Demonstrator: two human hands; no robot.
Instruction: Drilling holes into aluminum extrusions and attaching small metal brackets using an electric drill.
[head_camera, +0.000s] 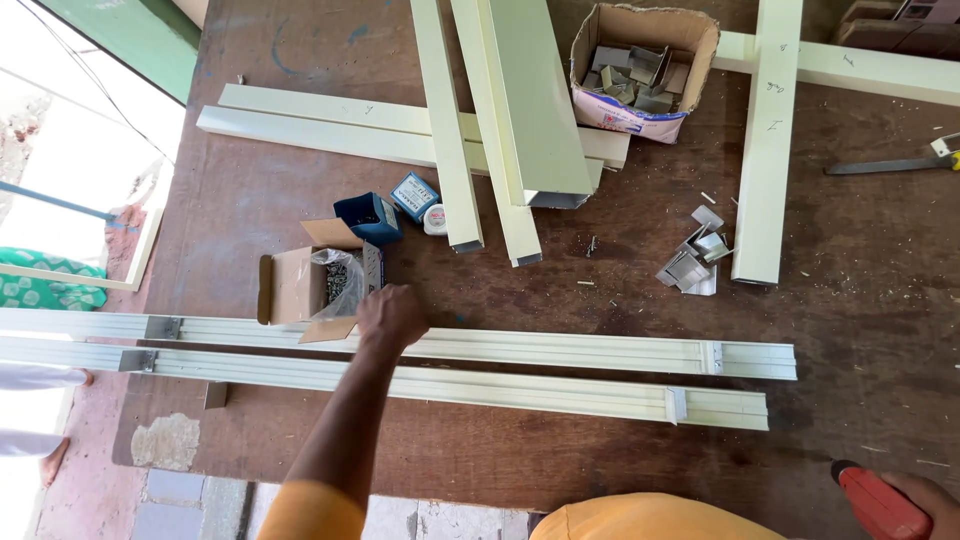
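- while the left hand (390, 315) reaches across the two long cream rails (500, 365), it sits at the open cardboard box of screws (315, 285); fingers curled together at the plastic bag (338, 282) inside, and whether they pinch a screw cannot be told.
- screw box: on the brown table (860, 300), touching the far edge of the farther rail, flap open toward the hand.
- just beyond the screw box: a small blue box (370, 217), a smaller blue-and-white box (414, 196), a white round item (436, 219).
- farther beyond the screw box: cream channel lengths (525, 110) crossing one another, and a torn carton of grey metal brackets (640, 72).
- to the right of the screw box: loose grey brackets (692, 258) beside an upright cream length (766, 140).
- right hand (930, 495), well right of the screw box at the picture's lower corner, closed around a red power tool (880, 505); only part shows.
- the forearm lies over both rails, hiding a short stretch of each.
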